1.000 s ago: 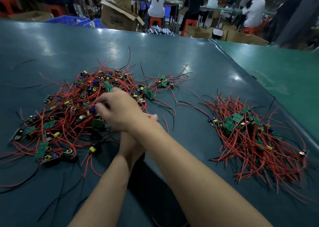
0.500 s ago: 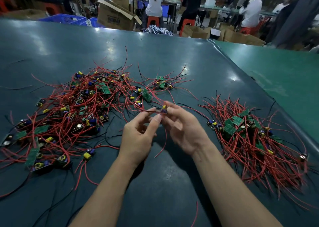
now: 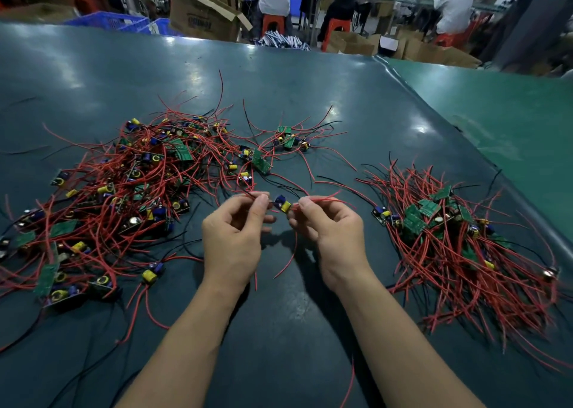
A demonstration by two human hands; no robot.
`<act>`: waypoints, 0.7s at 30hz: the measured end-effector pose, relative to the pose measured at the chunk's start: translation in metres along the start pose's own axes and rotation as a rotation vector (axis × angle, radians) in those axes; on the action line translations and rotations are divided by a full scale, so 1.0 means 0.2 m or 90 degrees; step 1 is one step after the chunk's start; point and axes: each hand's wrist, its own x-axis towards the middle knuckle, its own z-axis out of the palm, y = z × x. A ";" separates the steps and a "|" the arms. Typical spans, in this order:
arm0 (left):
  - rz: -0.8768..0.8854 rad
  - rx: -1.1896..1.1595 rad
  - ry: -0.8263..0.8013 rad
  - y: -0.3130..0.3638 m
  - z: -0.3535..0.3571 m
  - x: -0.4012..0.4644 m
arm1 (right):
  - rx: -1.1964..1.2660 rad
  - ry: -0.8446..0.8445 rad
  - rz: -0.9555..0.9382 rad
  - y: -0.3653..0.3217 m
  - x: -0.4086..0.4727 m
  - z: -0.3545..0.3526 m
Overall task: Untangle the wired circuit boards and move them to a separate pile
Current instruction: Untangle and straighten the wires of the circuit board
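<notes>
Left hand [image 3: 232,240] and right hand [image 3: 331,231] each pinch red wires of one board [image 3: 282,204] held between them above the counter [image 3: 279,314]. The tangled pile [image 3: 117,196] lies left, the sorted pile [image 3: 459,246] right

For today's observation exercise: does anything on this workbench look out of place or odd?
Yes: a small cluster of boards lies apart from both the tangled pile and the sorted pile. Stray black wires lie loose on the table.
</notes>
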 end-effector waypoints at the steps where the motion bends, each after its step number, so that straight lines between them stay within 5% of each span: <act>1: 0.003 -0.012 0.011 0.01 0.00 0.00 | 0.009 0.007 0.010 0.00 0.00 0.00; 13: -0.091 -0.073 -0.145 0.04 -0.04 0.00 | 0.056 -0.095 0.069 0.00 -0.02 -0.01; 21: -0.108 -0.083 -0.140 0.05 -0.05 0.01 | -0.006 -0.011 -0.017 0.01 -0.02 0.02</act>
